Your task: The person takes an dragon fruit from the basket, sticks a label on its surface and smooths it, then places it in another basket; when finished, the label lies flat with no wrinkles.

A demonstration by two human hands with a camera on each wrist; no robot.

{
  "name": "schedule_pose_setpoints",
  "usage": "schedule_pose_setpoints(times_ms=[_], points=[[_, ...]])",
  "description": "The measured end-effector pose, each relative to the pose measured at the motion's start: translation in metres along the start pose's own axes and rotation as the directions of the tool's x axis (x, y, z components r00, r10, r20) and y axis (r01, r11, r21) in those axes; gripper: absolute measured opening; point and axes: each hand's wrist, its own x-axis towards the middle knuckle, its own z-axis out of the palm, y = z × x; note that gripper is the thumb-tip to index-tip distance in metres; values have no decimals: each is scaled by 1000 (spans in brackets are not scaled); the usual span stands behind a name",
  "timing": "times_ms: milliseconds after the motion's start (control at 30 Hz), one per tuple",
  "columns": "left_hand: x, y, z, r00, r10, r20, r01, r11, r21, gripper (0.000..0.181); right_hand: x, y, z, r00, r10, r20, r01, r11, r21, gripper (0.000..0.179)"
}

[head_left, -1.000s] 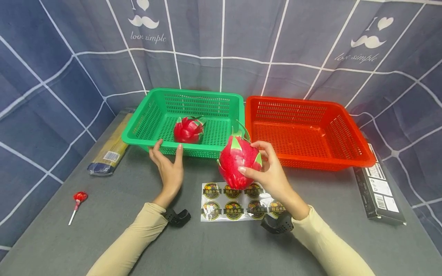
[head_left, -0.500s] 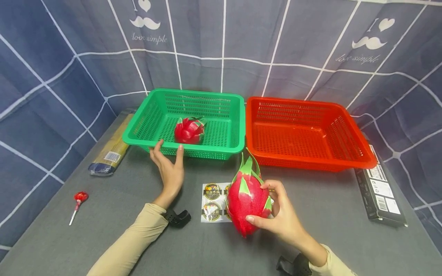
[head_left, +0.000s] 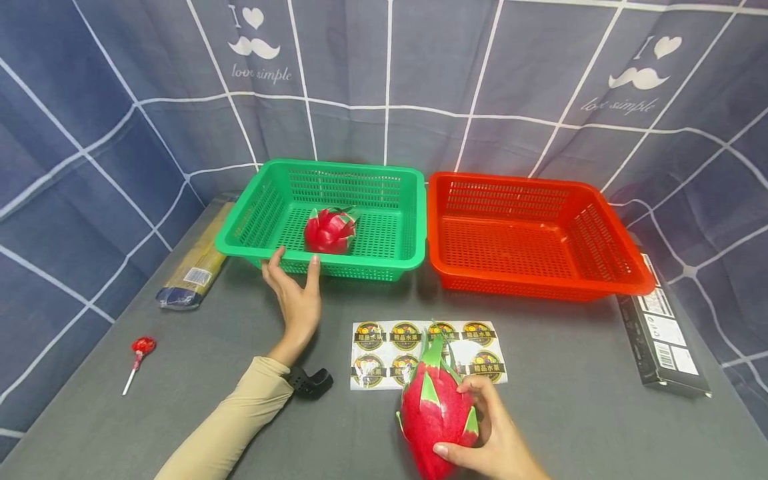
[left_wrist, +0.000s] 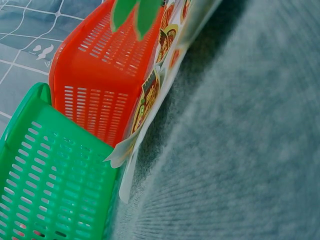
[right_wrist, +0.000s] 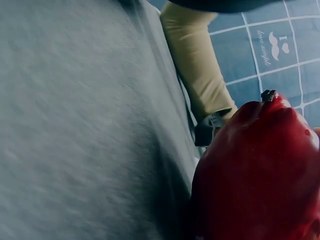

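Observation:
A red dragon fruit (head_left: 437, 407) with green leafy tips is held by my right hand (head_left: 495, 433), thumb on its near side and fingers along its right side. In the right wrist view the smooth red skin of the dragon fruit (right_wrist: 260, 175) fills the lower right. My left hand (head_left: 297, 297) rests at the front rim of the green basket (head_left: 372, 263), its fingers and thumb spread. Inside that basket lies another dragon fruit (head_left: 329, 231). Just beyond the held fruit is a sheet of round fruit stickers (head_left: 384, 383), which the fruit's leaves partly overlap.
A red basket (head_left: 528, 288) stands right beside the green one. Far right lies a black box (head_left: 663, 340) with white labels. On the left are a plastic-wrapped yellow packet (head_left: 201, 263) and a red lollipop (head_left: 143, 347). A checked curtain (head_left: 444, 60) hangs behind the baskets.
My right hand has brought the dragon fruit from near the green basket toward the front edge of the view, uncovering most of the sticker sheet. My left hand stays at the green basket.

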Motion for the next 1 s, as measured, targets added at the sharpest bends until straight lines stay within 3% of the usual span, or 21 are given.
schedule_pose_setpoints(times_ms=[133, 267, 433, 567, 767, 867, 1000], points=[[0, 0, 0, 1000, 8, -1, -8, 1000, -1, 61, -8, 10, 0, 998, 42, 42, -43, 999, 10, 71], [-1, 0, 0, 1000, 14, -8, -14, 1000, 0, 61, -13, 8, 2, 994, 106, 23, -106, 994, -10, 75], [-1, -1, -1, 1000, 12, -12, -12, 1000, 8, 61, -15, -16, 3, 983, 186, 5, -185, 977, -105, 74], [-1, -3, -1, 1000, 18, -12, -18, 1000, 23, 60, -17, -31, 2, 982, 189, -2, -186, 970, -157, 68], [-1, -3, -1, 1000, 20, -12, -19, 999, 29, 61, -18, -28, 6, 990, 121, -73, -129, 985, -119, 73], [-1, -1, 0, 1000, 14, -4, -14, 999, 32, 61, -17, -21, 5, 998, -4, -62, -5, 990, -142, 70], [-1, 1, 0, 1000, 9, 9, -9, 1000, 19, 62, -15, -12, -1, 981, -194, 2, 192, 970, -151, 58]])
